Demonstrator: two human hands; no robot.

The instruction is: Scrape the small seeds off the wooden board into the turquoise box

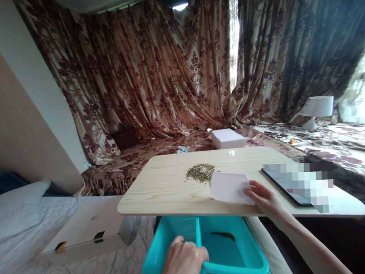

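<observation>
My right hand (264,196) pinches the right edge of a thin white card (230,188), held tilted on the light wooden tabletop (160,185). The card's left edge stands at the near right side of a loose heap of small green and brown grains (201,172). Below the table's front edge is a turquoise two-compartment bin (235,271). My left hand (186,256) is closed over its near rim by the divider, with some fingertips hidden. A dark streak of similar bits (224,235) lies in the right compartment.
A dark-edged tablet-like device (287,187), partly blurred, lies on the table's right side. Behind the table sit a white box (228,138) and a white lamp (317,110). A large flat box (86,224) rests on the bed at left. Patterned curtains hang behind.
</observation>
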